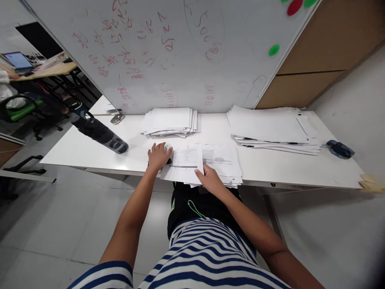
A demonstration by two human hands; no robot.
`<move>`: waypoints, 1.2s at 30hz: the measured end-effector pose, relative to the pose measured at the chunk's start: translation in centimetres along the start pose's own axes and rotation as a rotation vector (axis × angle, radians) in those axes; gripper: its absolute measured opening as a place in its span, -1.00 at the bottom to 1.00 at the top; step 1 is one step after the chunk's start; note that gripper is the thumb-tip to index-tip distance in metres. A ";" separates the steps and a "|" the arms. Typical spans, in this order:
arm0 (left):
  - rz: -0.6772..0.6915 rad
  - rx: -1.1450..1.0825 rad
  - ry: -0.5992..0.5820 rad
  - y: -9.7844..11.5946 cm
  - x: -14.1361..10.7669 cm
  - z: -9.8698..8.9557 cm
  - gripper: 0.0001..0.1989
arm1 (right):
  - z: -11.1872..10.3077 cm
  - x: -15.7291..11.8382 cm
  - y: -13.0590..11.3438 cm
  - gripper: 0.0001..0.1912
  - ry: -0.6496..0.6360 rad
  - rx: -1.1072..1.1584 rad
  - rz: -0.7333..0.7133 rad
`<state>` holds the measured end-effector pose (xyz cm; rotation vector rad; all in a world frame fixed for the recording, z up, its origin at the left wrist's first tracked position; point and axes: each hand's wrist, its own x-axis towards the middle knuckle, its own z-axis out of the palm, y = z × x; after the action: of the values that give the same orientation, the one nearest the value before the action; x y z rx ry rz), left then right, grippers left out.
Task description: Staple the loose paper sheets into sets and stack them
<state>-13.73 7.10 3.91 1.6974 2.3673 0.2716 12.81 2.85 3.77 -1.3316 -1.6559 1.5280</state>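
At the desk's front edge, my right hand point(209, 179) pinches the lower right edge of a printed sheet point(183, 164), thumb on top. My left hand point(159, 155) rests at the sheet's upper left, over a dark object point(169, 161) mostly hidden beneath it; its fingers are spread, but whether it grips that object is unclear. Partly under the sheet lies a pile of printed papers point(224, 162) with an oval stamp. Behind my left hand is a stack of white papers point(170, 120). A larger, uneven stack point(267, 124) sits to the right.
A dark bottle point(104, 134) lies or leans at the left of the white desk point(72, 148). Near the whiteboard point(186, 60) is a small grey object point(117, 118). A dark item point(340, 149) sits at the right end. Another person's arm point(9, 71) shows far left by a laptop point(19, 61).
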 end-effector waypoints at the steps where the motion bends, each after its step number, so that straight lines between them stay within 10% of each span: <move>1: 0.003 -0.049 0.011 -0.2 -0.1 -0.2 -0.37 | 0.0 0.0 -0.1 -0.63 0.003 0.002 -0.002; 7: -0.014 -0.336 0.171 -1.3 -0.7 -0.7 -0.38 | -1.4 0.8 -1.3 -0.68 -0.034 0.060 0.017; 17: -0.075 -0.410 0.183 -1.3 -0.4 -0.6 -0.39 | -9.5 -4.2 -0.6 -0.51 0.168 0.141 -0.006; 28: -0.103 -0.307 0.140 -0.6 -0.5 -1.0 -0.40 | -8.5 -3.5 0.4 -0.50 0.268 0.218 -0.015; 36: -0.095 -0.305 0.134 -0.4 -0.7 -1.1 -0.41 | -9.7 -1.7 3.3 -0.61 0.446 -0.333 -0.117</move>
<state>-14.18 6.30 4.93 1.4626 2.3429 0.7096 22.91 5.16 3.26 -1.5733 -1.6975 0.8291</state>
